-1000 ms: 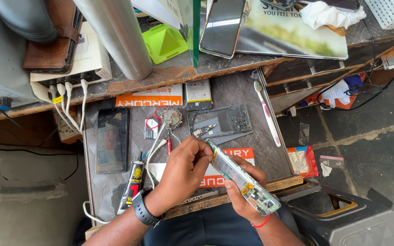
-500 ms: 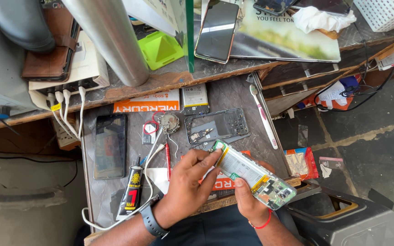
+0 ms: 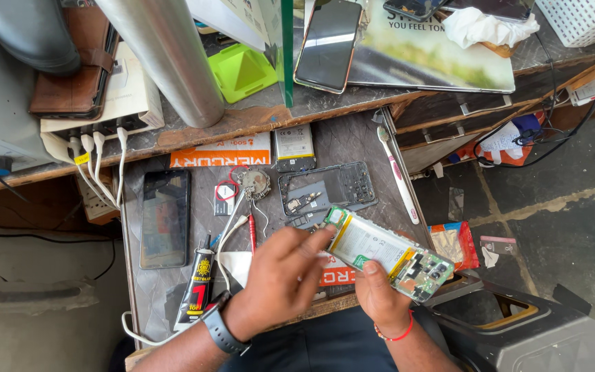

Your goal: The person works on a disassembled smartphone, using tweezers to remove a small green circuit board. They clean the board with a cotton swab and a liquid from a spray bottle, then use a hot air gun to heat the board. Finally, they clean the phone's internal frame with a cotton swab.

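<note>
Right hand (image 3: 380, 293) grips the opened phone (image 3: 388, 253), battery and board bare; left hand (image 3: 284, 275) fingers its top edge. Back frame (image 3: 328, 189) lies off on worktop (image 3: 352, 141), centre frame — reassembly not yet done.

A worn grey desk (image 3: 359, 138) stands under a higher wooden shelf (image 3: 256, 117) with a chipped edge. A thick metal pole (image 3: 166, 55) rises past the shelf. To the right lies a dark stone floor (image 3: 559, 207) with pale cracks, in even daylight. A black bin (image 3: 538, 337) sits at the lower right.
</note>
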